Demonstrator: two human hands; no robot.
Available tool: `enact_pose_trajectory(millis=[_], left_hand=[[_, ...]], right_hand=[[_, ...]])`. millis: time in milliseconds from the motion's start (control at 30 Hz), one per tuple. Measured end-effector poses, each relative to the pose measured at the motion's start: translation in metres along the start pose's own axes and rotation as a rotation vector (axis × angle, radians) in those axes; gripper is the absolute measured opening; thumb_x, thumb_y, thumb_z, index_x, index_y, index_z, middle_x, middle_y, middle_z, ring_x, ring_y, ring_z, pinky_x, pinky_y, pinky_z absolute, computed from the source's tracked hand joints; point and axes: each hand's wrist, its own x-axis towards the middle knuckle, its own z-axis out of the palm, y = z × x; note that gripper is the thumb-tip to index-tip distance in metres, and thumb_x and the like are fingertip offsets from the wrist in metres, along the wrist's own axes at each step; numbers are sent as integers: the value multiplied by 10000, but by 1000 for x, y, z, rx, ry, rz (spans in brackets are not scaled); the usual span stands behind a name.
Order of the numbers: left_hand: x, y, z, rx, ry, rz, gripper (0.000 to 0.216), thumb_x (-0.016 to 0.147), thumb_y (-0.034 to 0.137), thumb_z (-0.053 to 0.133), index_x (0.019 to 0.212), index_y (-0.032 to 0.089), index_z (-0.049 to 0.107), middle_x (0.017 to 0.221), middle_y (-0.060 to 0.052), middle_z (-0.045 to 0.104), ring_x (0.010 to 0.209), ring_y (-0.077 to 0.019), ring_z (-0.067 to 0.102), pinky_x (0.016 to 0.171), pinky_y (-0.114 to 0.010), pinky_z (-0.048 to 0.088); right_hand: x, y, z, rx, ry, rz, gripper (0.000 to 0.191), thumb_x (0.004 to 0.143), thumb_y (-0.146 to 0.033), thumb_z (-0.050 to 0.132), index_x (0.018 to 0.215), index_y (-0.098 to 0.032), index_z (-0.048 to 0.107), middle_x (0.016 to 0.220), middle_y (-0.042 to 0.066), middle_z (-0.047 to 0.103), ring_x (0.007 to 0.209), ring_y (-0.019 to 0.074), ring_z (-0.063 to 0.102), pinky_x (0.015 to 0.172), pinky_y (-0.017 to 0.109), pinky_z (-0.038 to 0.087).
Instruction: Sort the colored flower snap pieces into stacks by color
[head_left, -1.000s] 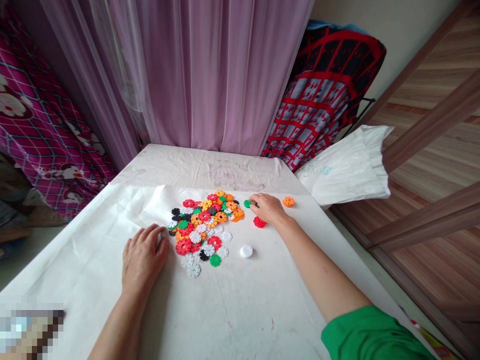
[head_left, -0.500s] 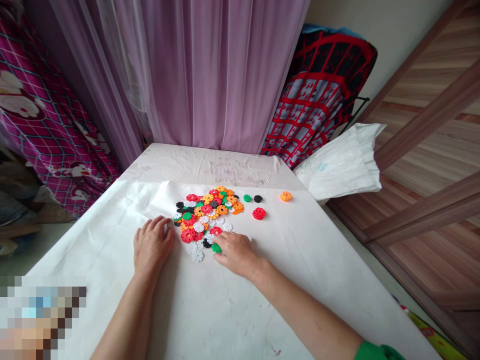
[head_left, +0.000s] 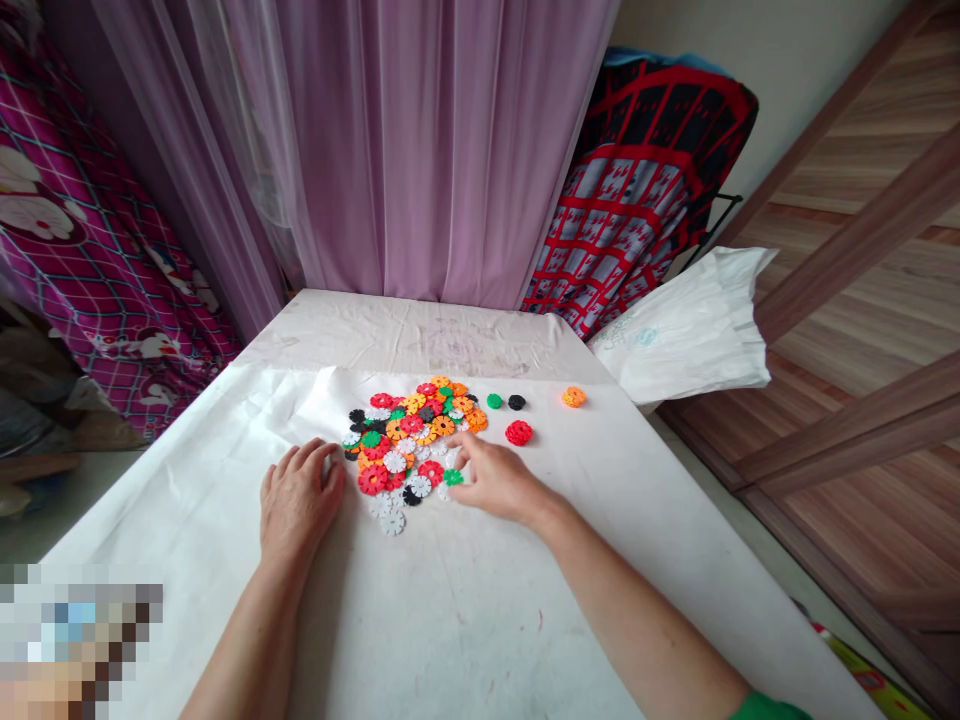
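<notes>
Two hands lie on the white cloth. Left hand flat, fingers slightly spread, tips touching the left edge of the disc pile. Right hand: fingers drawn together, tips on a green disc; actual grip cannot be told. Beyond its knuckles, lying apart: red disc, orange disc further right
</notes>
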Motion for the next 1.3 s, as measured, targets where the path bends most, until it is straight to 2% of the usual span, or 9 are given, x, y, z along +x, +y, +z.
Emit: enact_pose_trajectory(millis=[133, 200, 367, 667, 833, 1033, 1133, 1233, 1300], left_hand=[[-1, 0, 0, -4, 7, 9, 452, 976, 390, 365, 1241, 241, 699, 1415, -87, 641, 1378, -332, 490, 1144, -537, 376], [-1, 0, 1, -2, 14, 12, 442, 968, 383, 378, 1232, 249, 706, 1406, -89, 647, 1371, -336, 498, 1139, -546, 382], [-1, -2, 2, -2, 23, 24, 454, 965, 390, 367, 1228, 236, 704, 1413, -100, 639, 1367, -342, 502, 1134, -559, 395], [0, -6, 3, 11, 2, 19, 479, 988, 428, 323, 1245, 244, 683, 1433, -86, 626, 1395, -339, 480, 1146, -555, 383], [0, -7, 5, 17, 16, 18, 446, 980, 414, 355, 1237, 260, 685, 1432, -76, 628, 1393, -321, 486, 1154, -527, 379], [-1, -3, 3, 5, 7, 4, 458, 981, 403, 354, 1241, 245, 696, 1431, -83, 631, 1393, -331, 481, 1156, -547, 366], [-2, 0, 2, 2, 1, -13, 458, 987, 413, 351, 1262, 262, 685, 1440, -75, 627, 1405, -314, 474, 1175, -546, 337], [-2, 2, 1, -2, -23, -21, 485, 999, 450, 329, 1295, 267, 667, 1472, -65, 605, 1432, -301, 448, 1203, -558, 282], [-3, 5, 1, -4, -56, 9, 512, 1004, 479, 320, 1343, 270, 641, 1505, -66, 577, 1449, -295, 431, 1213, -566, 255]], right_hand=[[31, 59, -47, 35, 301, 176, 549, 740, -196, 747, 1254, -255, 561, 1024, -10, 710, 741, 121, 632, 727, 256, 484], [46, 86, -63, -4, 371, 276, 539, 737, -203, 755, 1242, -236, 570, 1012, -5, 711, 770, 130, 643, 752, 264, 491], [64, 114, -71, -11, 356, 316, 537, 750, -249, 762, 1253, -222, 578, 1040, 4, 721, 881, 146, 681, 791, 254, 496], [104, 100, -52, -174, 258, 277, 570, 782, -273, 761, 1314, -207, 569, 1115, 33, 732, 962, 164, 693, 820, 251, 481], [105, 97, -52, -245, 225, 241, 569, 782, -280, 757, 1323, -231, 588, 1142, 34, 729, 1011, 182, 687, 843, 263, 490], [112, 69, -52, -321, 210, 6, 285, 909, -264, 617, 1178, -243, 712, 1240, 59, 696, 1131, 196, 646, 987, 299, 464], [123, 43, -33, -305, 111, -58, 415, 944, -346, 593, 1348, -262, 636, 1408, 79, 616, 1305, 239, 554, 1099, 368, 411], [124, 15, -8, -274, -29, 22, 632, 943, -515, 578, 1521, -289, 463, 1615, 116, 402, 1463, 320, 388, 1158, 503, 353], [118, 0, 8, -268, -88, 38, 679, 935, -584, 560, 1539, -303, 433, 1665, 127, 306, 1513, 368, 287, 1168, 605, 299]])
